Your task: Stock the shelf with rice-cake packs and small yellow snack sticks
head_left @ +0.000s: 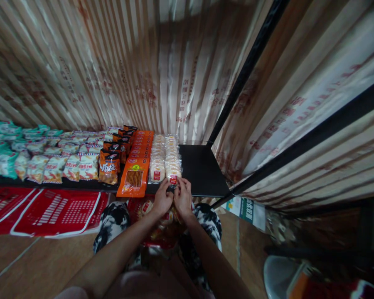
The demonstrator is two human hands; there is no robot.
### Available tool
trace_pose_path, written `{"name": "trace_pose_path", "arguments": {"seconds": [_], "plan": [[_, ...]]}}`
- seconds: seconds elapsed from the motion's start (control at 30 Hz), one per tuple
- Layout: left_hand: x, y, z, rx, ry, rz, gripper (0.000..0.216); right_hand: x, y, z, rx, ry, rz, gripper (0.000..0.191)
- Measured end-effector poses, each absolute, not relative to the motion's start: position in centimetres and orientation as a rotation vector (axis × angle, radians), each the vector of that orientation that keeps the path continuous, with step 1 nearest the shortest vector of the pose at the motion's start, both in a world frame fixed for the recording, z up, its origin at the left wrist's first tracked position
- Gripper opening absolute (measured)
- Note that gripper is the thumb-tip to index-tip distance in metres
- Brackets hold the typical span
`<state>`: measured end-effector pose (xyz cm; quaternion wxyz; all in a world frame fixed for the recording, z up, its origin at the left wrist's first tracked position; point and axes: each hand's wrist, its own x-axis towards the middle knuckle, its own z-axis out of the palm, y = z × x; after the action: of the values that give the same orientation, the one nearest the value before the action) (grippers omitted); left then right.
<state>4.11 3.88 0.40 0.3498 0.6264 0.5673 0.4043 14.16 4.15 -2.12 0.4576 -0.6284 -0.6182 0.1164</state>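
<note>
In front of me two rows of clear-wrapped, round pale snacks with red labels stand on a black shelf (202, 170). My left hand (162, 200) and my right hand (183, 197) meet at the shelf's front edge, fingers curled around the lower edge of the foremost snack packet (173, 172) in the right row. The left row (157, 164) stands beside it, against a line of orange stick-snack packs (134, 174). Between my knees, under my forearms, sits a red basket (157, 243) with more wrapped snacks in it, partly hidden by my hands.
Further left on the shelf are black-and-orange bags (109, 166), white bags (87, 166) and green bags (3, 164). Red baskets (59, 211) lie below. Dark frame posts (243, 79) cross at right, before pleated sheeting (187, 62). A pale container (279, 276) stands at lower right.
</note>
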Motion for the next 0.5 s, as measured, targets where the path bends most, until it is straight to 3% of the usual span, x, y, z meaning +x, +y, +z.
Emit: {"name": "trace_pose_path", "arguments": {"seconds": [0.37, 0.5], "plan": [[3.9, 3.2, 0.4, 1.660, 1.473, 1.030, 0.039, 14.9, 4.5, -3.4, -1.547, -1.696, 0.236, 0.048], [4.6, 1.6, 3.6, 1.642, 1.377, 1.087, 0.030, 15.2, 4.3, -3.5, -1.518, -1.698, 0.287, 0.051]]}}
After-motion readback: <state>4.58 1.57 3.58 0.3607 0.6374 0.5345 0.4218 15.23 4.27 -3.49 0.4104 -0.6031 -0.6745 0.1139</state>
